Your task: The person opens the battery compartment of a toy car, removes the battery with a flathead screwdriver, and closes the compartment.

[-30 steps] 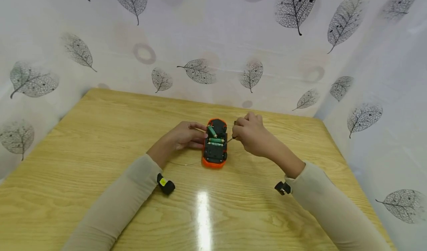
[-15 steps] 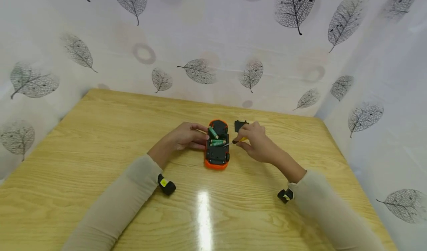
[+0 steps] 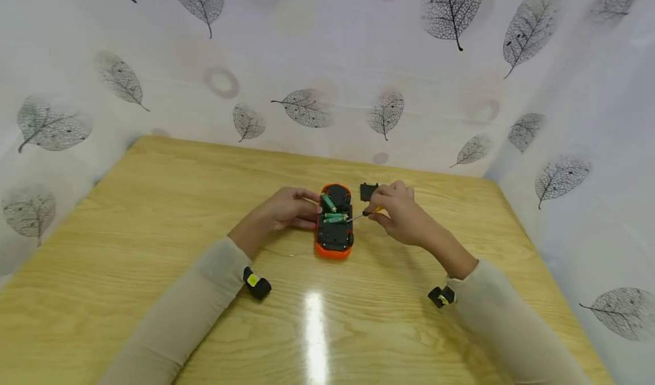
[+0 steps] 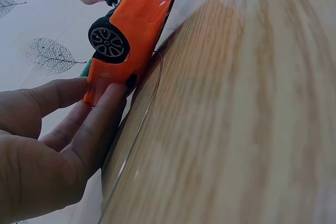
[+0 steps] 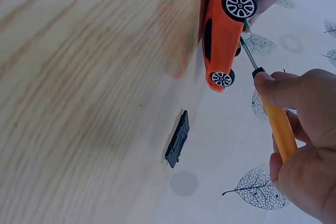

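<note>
An orange toy car [image 3: 334,254] lies wheels-up on the table, its black underside facing me. Green batteries [image 3: 335,218] sit across its battery compartment, and one more battery [image 3: 328,202] rests slantwise towards the far end. My left hand [image 3: 289,210] holds the car at its left side, fingers along the orange body [image 4: 142,14] in the left wrist view. In my right hand [image 3: 401,214] is a screwdriver [image 5: 281,129] with a yellow handle, gripped between thumb and fingers. Its metal tip reaches the batteries at the compartment's right edge.
A black battery cover [image 3: 367,191] lies on the wooden table [image 3: 230,328] just beyond my right hand. A thin wire [image 4: 142,114] runs from beside the car towards my left. Behind the table hangs a leaf-patterned cloth [image 3: 327,49].
My right hand has turned and drawn slightly right and nearer, bringing the yellow handle and black cover into view. The batteries in the compartment have shifted together. The left hand stays on the car.
</note>
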Action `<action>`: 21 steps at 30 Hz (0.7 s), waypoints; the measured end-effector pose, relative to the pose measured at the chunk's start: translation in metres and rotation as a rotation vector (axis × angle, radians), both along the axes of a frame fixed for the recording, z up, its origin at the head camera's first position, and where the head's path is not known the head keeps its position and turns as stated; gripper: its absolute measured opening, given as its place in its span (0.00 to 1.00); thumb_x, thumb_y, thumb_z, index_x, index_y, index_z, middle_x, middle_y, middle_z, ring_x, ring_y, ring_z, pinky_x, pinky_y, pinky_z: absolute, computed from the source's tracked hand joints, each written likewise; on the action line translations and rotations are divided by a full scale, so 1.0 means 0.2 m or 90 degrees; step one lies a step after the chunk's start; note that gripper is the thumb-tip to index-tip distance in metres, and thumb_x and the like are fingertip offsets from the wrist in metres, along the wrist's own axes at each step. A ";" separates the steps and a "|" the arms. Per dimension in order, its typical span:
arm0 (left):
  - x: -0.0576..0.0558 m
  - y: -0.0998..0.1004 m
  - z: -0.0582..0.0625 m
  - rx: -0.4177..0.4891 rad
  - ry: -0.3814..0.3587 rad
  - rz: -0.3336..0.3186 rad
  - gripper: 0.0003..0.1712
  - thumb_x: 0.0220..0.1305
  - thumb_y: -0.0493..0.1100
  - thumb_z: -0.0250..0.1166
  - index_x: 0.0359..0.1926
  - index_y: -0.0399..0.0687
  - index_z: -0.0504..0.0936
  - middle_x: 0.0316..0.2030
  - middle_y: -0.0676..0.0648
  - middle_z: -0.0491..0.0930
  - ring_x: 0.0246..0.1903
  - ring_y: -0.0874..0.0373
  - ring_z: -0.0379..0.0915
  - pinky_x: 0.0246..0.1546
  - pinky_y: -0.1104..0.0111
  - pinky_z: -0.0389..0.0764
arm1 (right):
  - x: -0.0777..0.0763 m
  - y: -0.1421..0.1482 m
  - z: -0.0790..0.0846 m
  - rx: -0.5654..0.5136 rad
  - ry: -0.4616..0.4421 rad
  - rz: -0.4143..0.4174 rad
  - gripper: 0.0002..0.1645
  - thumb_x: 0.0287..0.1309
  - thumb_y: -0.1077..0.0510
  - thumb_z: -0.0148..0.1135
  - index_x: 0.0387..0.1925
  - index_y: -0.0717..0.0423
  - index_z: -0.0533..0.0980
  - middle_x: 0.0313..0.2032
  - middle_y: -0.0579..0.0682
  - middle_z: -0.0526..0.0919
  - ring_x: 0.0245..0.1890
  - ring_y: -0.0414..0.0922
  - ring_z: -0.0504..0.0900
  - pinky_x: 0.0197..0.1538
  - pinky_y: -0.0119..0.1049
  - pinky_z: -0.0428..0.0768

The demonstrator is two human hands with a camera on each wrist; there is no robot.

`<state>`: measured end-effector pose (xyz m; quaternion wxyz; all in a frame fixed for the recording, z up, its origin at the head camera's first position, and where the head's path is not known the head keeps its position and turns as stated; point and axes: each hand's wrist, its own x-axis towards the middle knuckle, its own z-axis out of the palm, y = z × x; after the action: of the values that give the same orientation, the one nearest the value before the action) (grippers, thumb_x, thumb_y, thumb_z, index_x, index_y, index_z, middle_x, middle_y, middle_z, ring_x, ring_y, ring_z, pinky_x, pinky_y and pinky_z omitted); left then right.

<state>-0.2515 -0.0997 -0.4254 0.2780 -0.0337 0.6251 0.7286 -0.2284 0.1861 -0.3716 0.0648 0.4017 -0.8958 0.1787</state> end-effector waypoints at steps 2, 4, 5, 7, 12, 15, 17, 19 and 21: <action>0.00 0.00 0.01 0.000 0.004 0.001 0.25 0.67 0.27 0.65 0.64 0.32 0.72 0.44 0.38 0.83 0.38 0.49 0.85 0.45 0.54 0.89 | -0.01 0.00 0.01 0.003 0.006 -0.001 0.08 0.57 0.65 0.75 0.35 0.51 0.84 0.40 0.51 0.81 0.41 0.54 0.67 0.40 0.49 0.57; 0.00 -0.01 0.01 0.003 0.005 -0.002 0.25 0.67 0.27 0.65 0.64 0.31 0.72 0.43 0.38 0.83 0.38 0.49 0.85 0.45 0.54 0.89 | -0.01 0.01 0.01 0.006 0.010 -0.004 0.08 0.57 0.65 0.75 0.35 0.50 0.84 0.40 0.51 0.81 0.41 0.54 0.67 0.40 0.49 0.58; 0.00 -0.01 0.01 0.003 0.004 -0.002 0.25 0.67 0.27 0.65 0.64 0.32 0.72 0.43 0.38 0.83 0.39 0.49 0.85 0.45 0.54 0.89 | -0.01 0.02 0.01 0.005 0.011 -0.004 0.09 0.57 0.65 0.75 0.35 0.50 0.84 0.40 0.50 0.81 0.41 0.54 0.67 0.40 0.49 0.58; 0.00 -0.01 0.00 0.002 0.002 -0.004 0.26 0.67 0.27 0.65 0.64 0.32 0.72 0.45 0.38 0.83 0.39 0.49 0.85 0.46 0.54 0.89 | -0.02 0.03 0.01 0.002 0.015 -0.004 0.09 0.56 0.65 0.75 0.35 0.50 0.84 0.39 0.50 0.81 0.41 0.53 0.67 0.40 0.49 0.58; 0.00 -0.01 0.00 -0.006 -0.001 -0.004 0.26 0.67 0.29 0.66 0.65 0.35 0.73 0.51 0.36 0.82 0.42 0.49 0.85 0.47 0.55 0.89 | -0.04 0.07 0.01 -0.020 0.034 0.011 0.11 0.55 0.67 0.75 0.37 0.52 0.83 0.40 0.50 0.83 0.39 0.52 0.69 0.41 0.48 0.59; -0.01 -0.01 0.00 -0.011 0.000 -0.003 0.25 0.67 0.29 0.66 0.64 0.35 0.73 0.53 0.35 0.81 0.42 0.49 0.85 0.47 0.55 0.89 | -0.06 0.09 0.01 -0.029 0.046 0.018 0.13 0.55 0.70 0.75 0.40 0.54 0.83 0.41 0.52 0.84 0.41 0.53 0.74 0.44 0.50 0.63; 0.00 -0.01 0.00 -0.014 0.000 0.000 0.25 0.67 0.28 0.66 0.64 0.35 0.74 0.52 0.35 0.81 0.42 0.49 0.85 0.46 0.55 0.89 | -0.08 0.11 0.00 -0.028 0.044 0.013 0.14 0.56 0.71 0.73 0.43 0.56 0.82 0.43 0.53 0.84 0.43 0.54 0.76 0.47 0.53 0.66; 0.00 -0.01 0.00 -0.013 0.000 0.002 0.25 0.67 0.28 0.66 0.64 0.35 0.74 0.51 0.35 0.82 0.41 0.49 0.85 0.46 0.55 0.89 | -0.09 0.13 -0.01 -0.020 0.031 -0.007 0.15 0.59 0.71 0.70 0.47 0.58 0.82 0.44 0.54 0.84 0.43 0.54 0.76 0.49 0.54 0.66; 0.00 -0.01 0.01 -0.013 0.000 0.002 0.25 0.67 0.28 0.66 0.64 0.35 0.74 0.51 0.36 0.82 0.41 0.49 0.85 0.46 0.55 0.89 | -0.10 0.16 -0.01 -0.008 0.020 -0.033 0.16 0.63 0.72 0.66 0.52 0.60 0.82 0.45 0.57 0.83 0.43 0.55 0.76 0.50 0.56 0.67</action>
<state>-0.2515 -0.1019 -0.4244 0.2765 -0.0379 0.6321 0.7229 -0.2493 0.2176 -0.3744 0.0862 0.3808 -0.9036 0.1764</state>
